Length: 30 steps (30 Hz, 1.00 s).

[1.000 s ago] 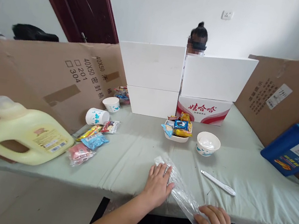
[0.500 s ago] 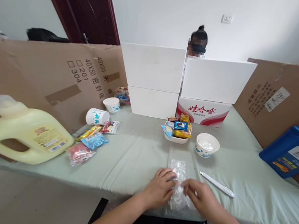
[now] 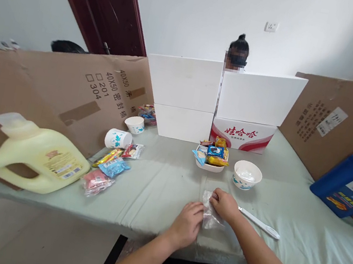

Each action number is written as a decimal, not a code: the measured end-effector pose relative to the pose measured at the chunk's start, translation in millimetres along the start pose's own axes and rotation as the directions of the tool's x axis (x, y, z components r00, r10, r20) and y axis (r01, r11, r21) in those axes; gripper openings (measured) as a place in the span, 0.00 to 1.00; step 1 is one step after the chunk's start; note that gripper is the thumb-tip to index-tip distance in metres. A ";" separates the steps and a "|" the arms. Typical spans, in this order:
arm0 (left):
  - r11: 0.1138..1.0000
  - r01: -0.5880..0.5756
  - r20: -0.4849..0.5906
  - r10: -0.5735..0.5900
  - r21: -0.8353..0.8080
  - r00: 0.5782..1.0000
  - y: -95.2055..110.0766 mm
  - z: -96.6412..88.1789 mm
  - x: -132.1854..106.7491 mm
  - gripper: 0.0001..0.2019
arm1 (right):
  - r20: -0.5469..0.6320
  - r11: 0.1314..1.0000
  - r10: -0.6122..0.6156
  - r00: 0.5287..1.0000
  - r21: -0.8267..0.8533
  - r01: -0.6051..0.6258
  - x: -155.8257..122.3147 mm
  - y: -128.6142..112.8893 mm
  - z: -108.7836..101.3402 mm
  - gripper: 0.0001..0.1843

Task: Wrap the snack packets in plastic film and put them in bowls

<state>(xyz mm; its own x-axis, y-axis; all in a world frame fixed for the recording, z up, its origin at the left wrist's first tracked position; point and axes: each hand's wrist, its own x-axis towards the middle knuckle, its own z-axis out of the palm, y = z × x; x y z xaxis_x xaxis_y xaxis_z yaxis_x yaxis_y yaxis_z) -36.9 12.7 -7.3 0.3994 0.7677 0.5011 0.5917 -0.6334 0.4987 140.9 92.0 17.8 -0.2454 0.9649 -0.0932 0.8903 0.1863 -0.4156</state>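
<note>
A clear plastic bag (image 3: 209, 217) lies folded small on the pale green table cover (image 3: 161, 179) near the front edge. My left hand (image 3: 186, 225) presses on its near left side with curled fingers. My right hand (image 3: 224, 204) pinches the bag's far end, fingers closed on the plastic. A white pen-like stick (image 3: 259, 223) lies just right of my right wrist. Beyond the hands stand a white paper bowl (image 3: 246, 175) and a small tray of snack packets (image 3: 211, 156).
A yellow jug (image 3: 38, 160) lies at the left, a blue jug (image 3: 349, 185) leans at the right. Loose snack packets (image 3: 106, 169) and two paper cups (image 3: 117, 138) sit left of centre. Cardboard walls and white foam boxes (image 3: 182, 96) fence the table; a person sits behind them.
The long bag has been folded over into a small bundle. My right hand moved from the table's front edge forward and left onto the bag's far end; my left hand stayed on it.
</note>
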 end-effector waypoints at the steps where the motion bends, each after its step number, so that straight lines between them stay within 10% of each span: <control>1: 0.999 0.042 -0.119 -0.046 -0.033 0.992 -1.8 -2.9 2.4 0.17 | 0.002 1.000 0.001 1.000 -0.012 0.000 -0.5 -1.3 -0.1 0.08; 4: 0.993 0.090 -0.289 -0.108 -0.075 0.951 -7.6 -12.2 18.0 0.14 | 0.001 0.999 -0.004 1.000 -0.045 0.004 -1.7 -5.0 0.5 0.09; 10: 0.992 -0.119 0.197 0.107 0.050 0.975 -20.8 -0.9 51.2 0.06 | 0.021 0.992 -0.017 1.000 -0.122 0.020 -2.3 -4.6 -5.4 0.09; 16: 0.988 -0.126 0.252 0.100 0.087 0.962 -27.0 10.0 47.4 0.07 | -0.066 0.974 -0.068 0.995 -0.219 0.052 -32.0 -10.8 -31.2 0.12; 21: 0.985 -0.116 0.292 0.075 0.124 0.953 -26.0 7.4 46.8 0.13 | -0.003 0.813 -0.536 0.844 -0.270 0.515 -88.7 -12.2 -9.6 0.08; 30: 0.980 -0.117 0.337 0.057 0.161 0.940 -23.1 6.2 48.7 0.14 | -0.080 0.863 -0.470 0.879 -0.248 0.439 -144.7 14.9 5.8 0.07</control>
<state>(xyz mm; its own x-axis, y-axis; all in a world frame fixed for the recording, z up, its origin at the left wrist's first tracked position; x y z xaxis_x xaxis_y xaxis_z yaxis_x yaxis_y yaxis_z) -26.8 65.3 1.2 0.6451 0.7182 0.2609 0.6459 -0.6949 0.3161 187.4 -46.0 19.9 -0.6037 0.7753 0.1857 0.7560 0.6307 -0.1751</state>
